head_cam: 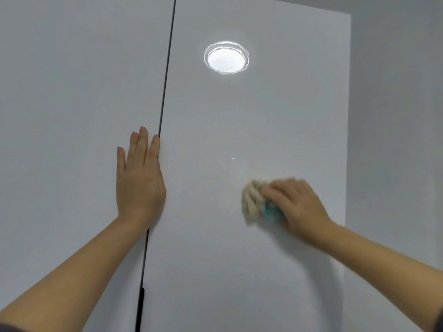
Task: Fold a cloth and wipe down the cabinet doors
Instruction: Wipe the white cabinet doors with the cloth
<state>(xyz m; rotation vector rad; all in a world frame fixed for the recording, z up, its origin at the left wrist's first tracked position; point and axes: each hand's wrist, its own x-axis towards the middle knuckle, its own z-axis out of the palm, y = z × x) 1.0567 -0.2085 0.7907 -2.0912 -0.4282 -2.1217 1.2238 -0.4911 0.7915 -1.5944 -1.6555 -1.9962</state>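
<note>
Two glossy white cabinet doors fill the view, split by a dark vertical gap. My left hand (140, 180) lies flat with straight fingers on the left door (72, 116), right beside the gap. On the right door (239, 259), my right hand (296, 203) grips a bunched cream cloth with a teal patch (254, 202) and holds it against the panel. The cloth and right hand look motion-blurred. Part of the cloth is hidden under my fingers.
A round ceiling light reflection (226, 58) shines on the upper right door. A dark handle (141, 303) runs along the gap near the bottom. A grey wall (395, 116) borders the right door's outer edge.
</note>
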